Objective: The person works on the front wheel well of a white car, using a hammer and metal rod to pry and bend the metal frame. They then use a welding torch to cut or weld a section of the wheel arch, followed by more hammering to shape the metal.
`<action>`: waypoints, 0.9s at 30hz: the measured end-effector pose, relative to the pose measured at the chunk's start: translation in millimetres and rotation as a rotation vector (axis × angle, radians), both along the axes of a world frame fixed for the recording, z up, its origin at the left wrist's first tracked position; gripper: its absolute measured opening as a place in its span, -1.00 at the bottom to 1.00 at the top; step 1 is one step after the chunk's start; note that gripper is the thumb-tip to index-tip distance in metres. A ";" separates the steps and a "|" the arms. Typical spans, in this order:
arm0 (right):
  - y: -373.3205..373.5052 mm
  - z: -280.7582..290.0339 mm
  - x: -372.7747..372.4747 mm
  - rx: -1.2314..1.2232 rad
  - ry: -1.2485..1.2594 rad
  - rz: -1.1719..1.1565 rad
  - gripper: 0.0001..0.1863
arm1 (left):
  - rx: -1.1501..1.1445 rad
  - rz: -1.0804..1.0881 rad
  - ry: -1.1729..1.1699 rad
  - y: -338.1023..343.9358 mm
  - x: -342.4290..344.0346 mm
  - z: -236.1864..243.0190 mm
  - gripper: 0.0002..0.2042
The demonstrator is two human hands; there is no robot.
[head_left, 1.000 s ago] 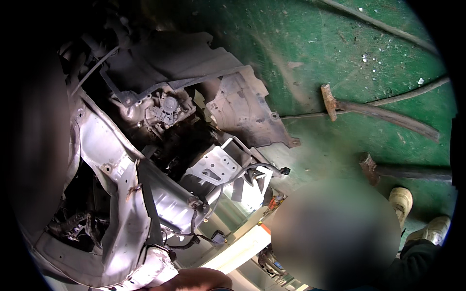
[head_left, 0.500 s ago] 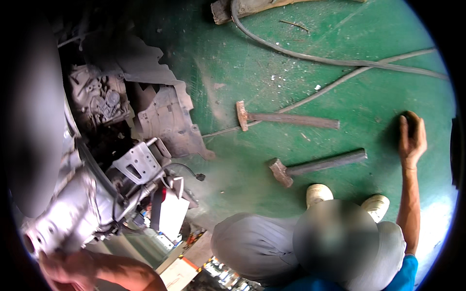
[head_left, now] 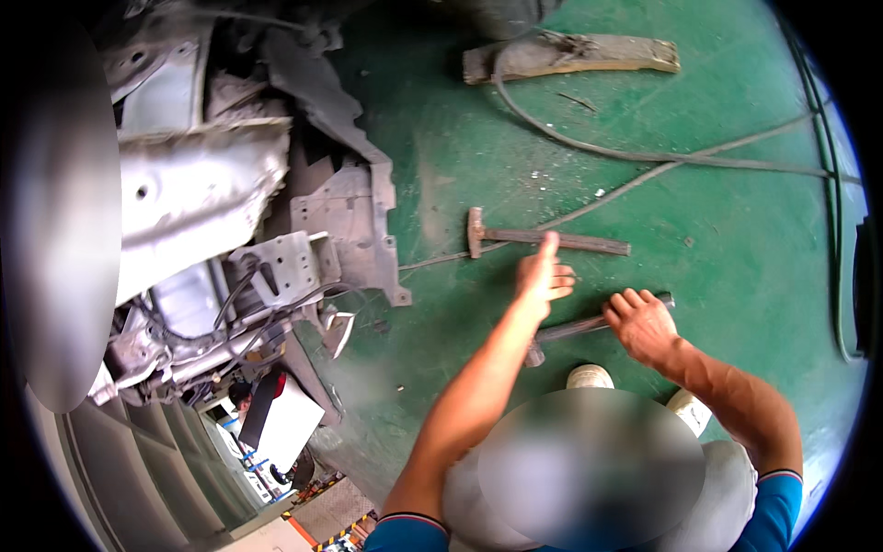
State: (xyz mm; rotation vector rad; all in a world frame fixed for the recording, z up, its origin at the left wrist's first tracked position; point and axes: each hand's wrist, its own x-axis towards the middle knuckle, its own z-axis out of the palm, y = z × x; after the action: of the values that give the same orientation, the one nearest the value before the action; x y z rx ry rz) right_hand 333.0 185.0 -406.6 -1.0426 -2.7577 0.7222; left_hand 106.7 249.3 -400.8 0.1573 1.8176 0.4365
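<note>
Neither of my own hands shows in the head view. A co-worker in a blue shirt (head_left: 773, 501) crouches just below me on the green floor (head_left: 736, 248). One of their hands (head_left: 544, 276) reaches forward, fingers loosely spread, just short of a rusty hammer (head_left: 543, 237) lying flat. Their other hand (head_left: 644, 324) rests on the handle of a second, darker hammer (head_left: 568, 331), which lies by their light shoes (head_left: 589, 375).
A stripped grey car front (head_left: 202, 193) with loose brackets and wiring fills the left side. A worn wooden plank (head_left: 570, 55) lies at the top. Hoses and cables (head_left: 662, 156) run across the floor toward the right.
The view has swung up and left. The co-worker's far hand came in from the floor at the right onto the dark hammer's handle, and their other arm now reaches forward.
</note>
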 end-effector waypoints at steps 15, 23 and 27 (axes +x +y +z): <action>-12.3 63.4 44.8 -0.776 -0.443 -0.085 -0.70 | 0.468 0.768 -0.291 -15.6 -2.3 23.2 -0.88; 43.0 114.1 89.5 -0.463 -0.402 -0.325 -0.78 | 0.798 0.099 0.050 -39.4 -76.6 184.8 -0.84; 93.3 143.7 110.2 -0.292 -0.184 -0.439 -0.79 | 0.623 -0.095 0.132 -49.8 -122.5 194.5 -0.78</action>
State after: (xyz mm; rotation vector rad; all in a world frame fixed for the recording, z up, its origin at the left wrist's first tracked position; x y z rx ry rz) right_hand 443.2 278.3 -262.9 -1.7778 -2.4602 1.0133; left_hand -15.9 199.5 -206.2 0.7107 1.7398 0.9318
